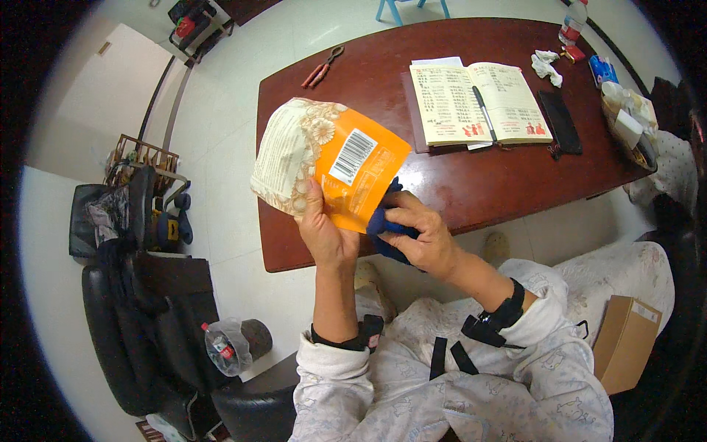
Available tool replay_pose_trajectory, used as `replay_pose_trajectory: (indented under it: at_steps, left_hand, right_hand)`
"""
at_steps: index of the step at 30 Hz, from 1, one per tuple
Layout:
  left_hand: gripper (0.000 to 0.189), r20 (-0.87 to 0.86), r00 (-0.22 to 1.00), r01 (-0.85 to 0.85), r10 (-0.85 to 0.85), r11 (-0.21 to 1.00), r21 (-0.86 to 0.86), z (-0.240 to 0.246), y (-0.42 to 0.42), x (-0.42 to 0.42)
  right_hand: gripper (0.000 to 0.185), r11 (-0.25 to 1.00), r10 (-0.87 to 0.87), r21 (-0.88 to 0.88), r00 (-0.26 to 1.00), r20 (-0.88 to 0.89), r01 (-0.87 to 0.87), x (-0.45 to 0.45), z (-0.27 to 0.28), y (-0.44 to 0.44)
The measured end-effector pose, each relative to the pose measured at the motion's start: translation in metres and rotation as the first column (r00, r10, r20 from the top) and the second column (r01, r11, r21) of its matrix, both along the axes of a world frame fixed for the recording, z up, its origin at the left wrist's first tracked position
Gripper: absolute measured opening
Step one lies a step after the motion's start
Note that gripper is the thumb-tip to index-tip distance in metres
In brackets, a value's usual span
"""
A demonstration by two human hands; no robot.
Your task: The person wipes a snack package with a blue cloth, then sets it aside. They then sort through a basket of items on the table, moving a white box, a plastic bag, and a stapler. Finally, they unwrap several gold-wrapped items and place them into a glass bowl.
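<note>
An orange and cream printed pouch (359,160) with a barcode is tilted above the near left part of the table. My left hand (328,235) grips its lower edge, the thumb on the printed face and the fingers hidden behind. A dark blue cloth (389,243) is bunched against the pouch's lower right corner. My right hand (422,235) pinches this cloth between thumb and fingers. Whether the pouch has an opening at that corner cannot be seen.
The dark red wooden table (353,72) bears pliers (324,67), an open notebook (453,105) with a pen (484,113), a black case (559,122), crumpled tissues (547,69) and a basket (629,132). A cardboard box (627,345) lies at the right; a lined bin (229,348) stands left.
</note>
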State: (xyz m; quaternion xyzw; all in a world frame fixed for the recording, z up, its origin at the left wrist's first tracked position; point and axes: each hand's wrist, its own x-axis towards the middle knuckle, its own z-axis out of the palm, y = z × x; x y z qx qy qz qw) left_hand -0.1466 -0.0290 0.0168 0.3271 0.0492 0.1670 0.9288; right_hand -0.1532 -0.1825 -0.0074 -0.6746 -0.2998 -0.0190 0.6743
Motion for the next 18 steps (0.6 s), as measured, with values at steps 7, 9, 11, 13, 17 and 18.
replay_pose_trajectory:
  at_steps: [7, 9, 11, 13, 17, 18]
  left_hand:
    - [0.04, 0.022, 0.999, -0.033, 0.031, 0.992, 0.123, 0.006, -0.003, -0.002]
    - [0.04, 0.028, 0.999, -0.041, 0.037, 0.99, 0.135, 0.009, 0.0, -0.002]
    - [0.041, 0.036, 0.999, -0.022, 0.018, 0.996, 0.087, 0.012, 0.006, -0.003]
    - [0.042, 0.039, 0.999, -0.021, 0.019, 0.997, 0.07, 0.013, 0.012, -0.004]
    - [0.042, 0.032, 0.999, -0.037, 0.034, 0.996, 0.085, 0.01, 0.016, -0.003]
    - [0.042, 0.038, 0.999, -0.031, 0.028, 0.996, 0.087, 0.008, 0.016, -0.002]
  right_hand:
    - [0.031, 0.989, -0.044, -0.138, 0.997, 0.071, 0.054, 0.009, -0.005, 0.0]
    - [0.031, 0.982, -0.119, -0.144, 0.992, 0.031, 0.122, 0.012, -0.005, 0.001]
    - [0.031, 0.972, -0.193, -0.161, 0.97, -0.145, 0.17, 0.018, -0.003, -0.002]
    - [0.032, 0.983, -0.18, -0.013, 0.937, -0.3, 0.185, 0.026, 0.0, -0.008]
    - [0.035, 0.858, -0.094, 0.359, 0.8, -0.592, 0.367, 0.036, 0.009, -0.023]
    - [0.035, 0.856, -0.135, 0.353, 0.823, -0.552, 0.377, 0.037, 0.01, -0.026]
